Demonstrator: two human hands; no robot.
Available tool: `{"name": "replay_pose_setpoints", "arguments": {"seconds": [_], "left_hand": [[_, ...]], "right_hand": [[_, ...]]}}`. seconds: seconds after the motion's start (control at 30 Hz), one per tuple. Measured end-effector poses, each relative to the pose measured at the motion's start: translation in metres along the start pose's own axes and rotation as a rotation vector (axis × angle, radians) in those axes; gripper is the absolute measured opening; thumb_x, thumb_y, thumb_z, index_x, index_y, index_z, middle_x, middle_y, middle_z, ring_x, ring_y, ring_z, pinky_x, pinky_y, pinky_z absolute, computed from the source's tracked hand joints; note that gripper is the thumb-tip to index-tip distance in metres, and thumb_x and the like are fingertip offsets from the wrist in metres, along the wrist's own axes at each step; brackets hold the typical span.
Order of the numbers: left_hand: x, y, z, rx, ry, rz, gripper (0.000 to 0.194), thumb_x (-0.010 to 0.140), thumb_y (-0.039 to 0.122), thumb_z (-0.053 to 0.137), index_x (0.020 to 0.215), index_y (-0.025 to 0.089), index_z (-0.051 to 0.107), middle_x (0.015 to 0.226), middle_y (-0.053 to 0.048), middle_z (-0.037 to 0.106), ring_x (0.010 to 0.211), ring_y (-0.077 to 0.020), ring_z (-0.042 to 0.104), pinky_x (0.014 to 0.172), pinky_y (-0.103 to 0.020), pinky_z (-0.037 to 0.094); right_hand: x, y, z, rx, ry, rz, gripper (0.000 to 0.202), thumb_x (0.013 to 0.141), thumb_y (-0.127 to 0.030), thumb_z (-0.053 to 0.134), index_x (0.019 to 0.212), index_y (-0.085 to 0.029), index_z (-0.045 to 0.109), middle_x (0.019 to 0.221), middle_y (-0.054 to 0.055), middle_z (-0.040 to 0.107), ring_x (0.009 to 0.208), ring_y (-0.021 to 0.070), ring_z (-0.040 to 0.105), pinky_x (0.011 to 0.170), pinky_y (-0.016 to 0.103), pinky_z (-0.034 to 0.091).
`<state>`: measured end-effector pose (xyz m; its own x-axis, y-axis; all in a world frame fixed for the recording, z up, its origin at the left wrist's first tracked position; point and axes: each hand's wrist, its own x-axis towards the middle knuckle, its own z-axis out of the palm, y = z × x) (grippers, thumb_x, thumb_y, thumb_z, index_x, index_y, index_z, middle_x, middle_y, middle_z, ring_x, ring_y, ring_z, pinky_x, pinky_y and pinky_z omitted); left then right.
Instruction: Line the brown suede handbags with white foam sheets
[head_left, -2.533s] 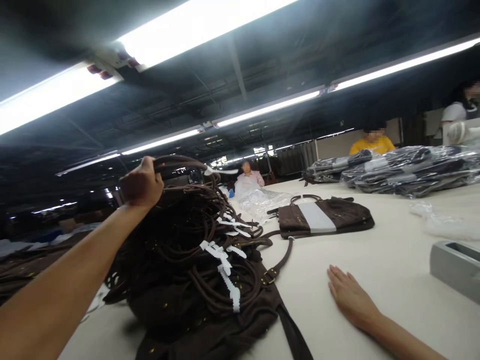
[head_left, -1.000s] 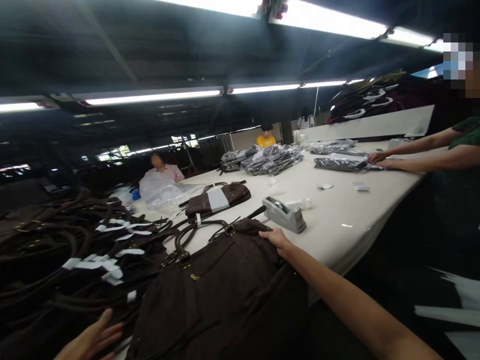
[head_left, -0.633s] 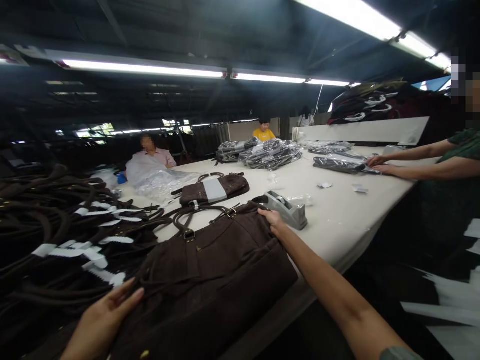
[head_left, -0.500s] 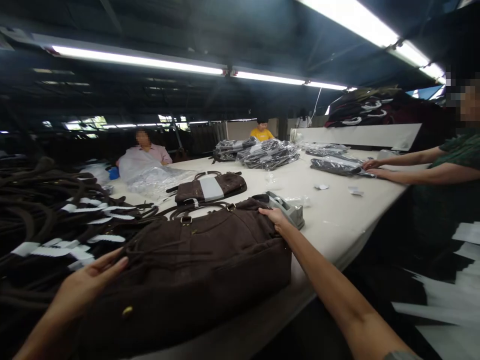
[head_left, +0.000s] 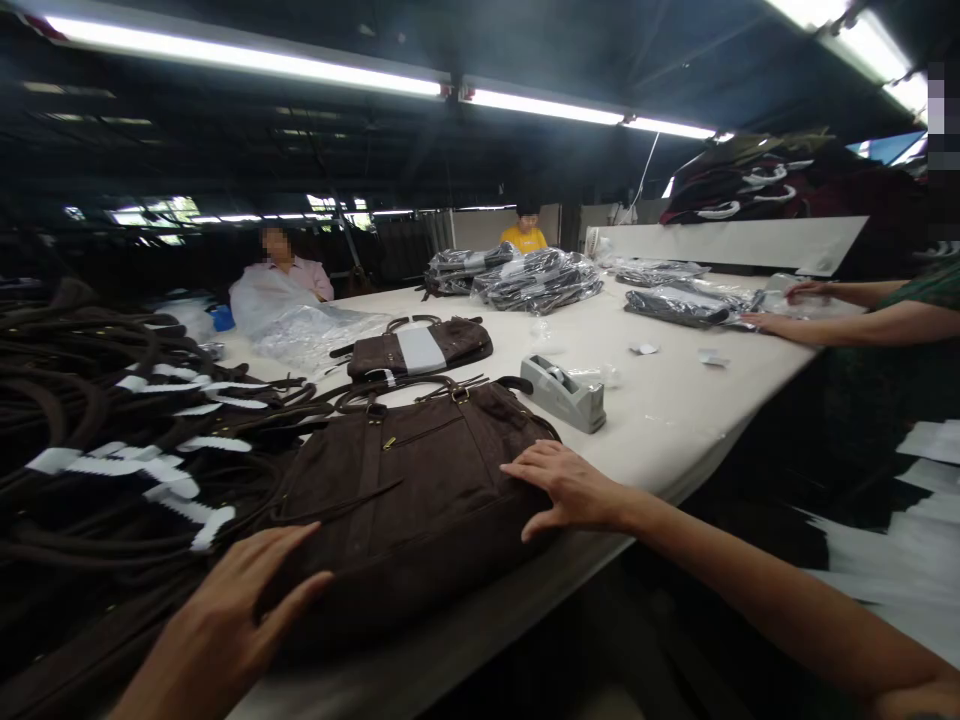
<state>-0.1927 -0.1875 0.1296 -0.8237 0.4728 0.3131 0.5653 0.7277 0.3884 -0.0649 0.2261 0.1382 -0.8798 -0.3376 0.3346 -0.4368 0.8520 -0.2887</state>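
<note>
Head view: the brown bag point(head_left: 409, 490) is being pressed flat by the left hand point(head_left: 225, 620) and right hand point(head_left: 570, 490), fingers spread wide, nothing gripped.

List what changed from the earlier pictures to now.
The left hand let go of the strap pile. A large dark brown suede handbag came off it onto the white table, and both hands, right hand too, now press it flat. The grey tape dispenser and small banded brown bag stayed.
</note>
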Motion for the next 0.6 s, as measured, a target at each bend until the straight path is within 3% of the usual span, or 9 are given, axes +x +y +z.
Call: {"name": "replay_pose_setpoints", "arguments": {"seconds": [0.07,0.13,0.23,0.37,0.47,0.53,0.6], "left_hand": [[-0.004,0.024,0.009,0.030,-0.132,0.087,0.055,0.067,0.061,0.065,0.114,0.033,0.065,0.111,-0.004,0.069,0.107,-0.0322,0.063,0.099,-0.043,0.049],[-0.011,0.036,0.012,0.028,-0.201,0.100,0.041,0.071,0.056,0.063,0.102,0.030,0.068,0.098,-0.005,0.071,0.094,-0.0288,0.067,0.084,-0.038,0.053],[-0.021,0.035,-0.003,-0.078,-0.229,0.066,0.021,0.075,0.047,0.060,0.086,0.030,0.066,0.085,0.000,0.070,0.078,-0.0229,0.067,0.068,-0.028,0.052],[-0.013,0.039,-0.024,-0.198,-0.287,0.001,0.028,0.072,0.055,0.061,0.085,0.030,0.063,0.076,0.003,0.069,0.069,-0.0221,0.064,0.060,-0.027,0.050],[0.002,0.057,-0.009,-0.050,-0.303,-0.012,0.021,0.080,0.047,0.055,0.087,0.027,0.059,0.074,0.003,0.067,0.068,-0.0204,0.064,0.060,-0.028,0.047],[0.004,0.062,0.009,0.132,-0.205,0.073,0.013,0.085,0.034,0.048,0.087,0.025,0.058,0.080,0.001,0.069,0.071,-0.0199,0.065,0.062,-0.028,0.045],[-0.003,0.058,0.026,0.305,-0.056,0.262,0.021,0.088,0.021,0.040,0.088,0.023,0.060,0.084,-0.003,0.070,0.072,-0.0192,0.065,0.066,-0.029,0.045]], "right_hand": [[-0.001,-0.006,0.010,-0.094,-0.072,0.019,0.079,0.065,-0.059,0.080,0.127,-0.015,0.058,0.108,0.012,0.064,0.103,0.0283,0.056,0.103,0.045,0.035],[-0.002,-0.010,0.009,-0.127,-0.110,0.107,0.069,0.061,-0.052,0.084,0.114,-0.015,0.063,0.100,0.010,0.064,0.095,0.0265,0.058,0.093,0.039,0.040],[0.000,-0.017,-0.020,0.004,-0.185,0.220,0.041,0.065,-0.041,0.085,0.093,-0.019,0.065,0.079,-0.001,0.062,0.075,0.0181,0.057,0.069,0.025,0.040],[0.019,-0.012,-0.057,0.365,-0.401,0.139,0.029,0.068,-0.038,0.081,0.083,-0.019,0.064,0.072,-0.006,0.058,0.071,0.0132,0.055,0.062,0.019,0.037],[0.040,0.004,-0.045,0.346,-0.487,0.213,0.031,0.064,-0.034,0.083,0.086,-0.019,0.067,0.078,-0.005,0.062,0.076,0.0156,0.057,0.065,0.020,0.037],[0.045,0.013,-0.025,0.241,-0.481,0.245,0.031,0.064,-0.033,0.083,0.087,-0.019,0.068,0.077,-0.004,0.063,0.074,0.0160,0.057,0.064,0.021,0.035],[0.038,0.015,-0.007,0.105,-0.399,0.198,0.026,0.070,-0.034,0.080,0.088,-0.021,0.067,0.074,-0.003,0.063,0.071,0.0154,0.055,0.061,0.022,0.032]]}}
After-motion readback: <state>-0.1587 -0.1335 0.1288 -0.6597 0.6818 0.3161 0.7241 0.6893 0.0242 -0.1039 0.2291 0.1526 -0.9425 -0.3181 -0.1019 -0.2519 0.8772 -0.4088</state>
